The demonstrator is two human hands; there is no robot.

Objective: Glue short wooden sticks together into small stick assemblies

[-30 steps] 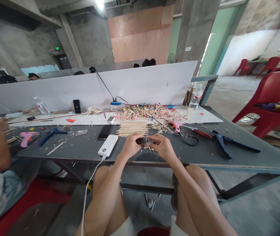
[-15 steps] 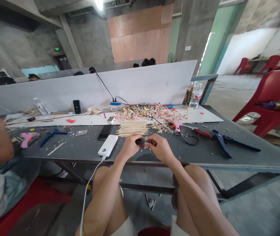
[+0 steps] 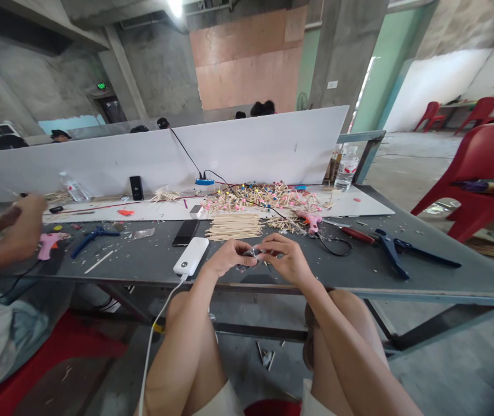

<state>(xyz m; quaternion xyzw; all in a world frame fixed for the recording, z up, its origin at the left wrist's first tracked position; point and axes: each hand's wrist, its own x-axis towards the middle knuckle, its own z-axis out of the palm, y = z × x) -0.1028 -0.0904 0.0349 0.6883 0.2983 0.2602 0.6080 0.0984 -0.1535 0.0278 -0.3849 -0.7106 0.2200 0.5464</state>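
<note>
My left hand (image 3: 231, 258) and my right hand (image 3: 285, 258) meet just above the front of the dark table. Both have their fingers pinched on a small dark, shiny thing (image 3: 253, 252), perhaps wrapped in clear plastic; its kind I cannot make out. Right behind my hands lies a row of bare wooden sticks (image 3: 234, 227). Farther back is a heap of short sticks with coloured tips (image 3: 264, 197). A white power bank (image 3: 191, 257) with a cable lies left of my left hand, beside a black phone (image 3: 185, 233).
To the right lie a pink glue gun (image 3: 311, 222), a red-handled tool (image 3: 358, 234) and a dark-blue plier-like tool (image 3: 389, 253). A water bottle (image 3: 346, 169) stands at the back right. On the left, a co-worker's arm (image 3: 19, 234) is near another pink glue gun (image 3: 48, 245).
My fingers have shifted around the small thing, and more of its shiny surface shows. The co-worker's arms have moved right and farther over the table.
</note>
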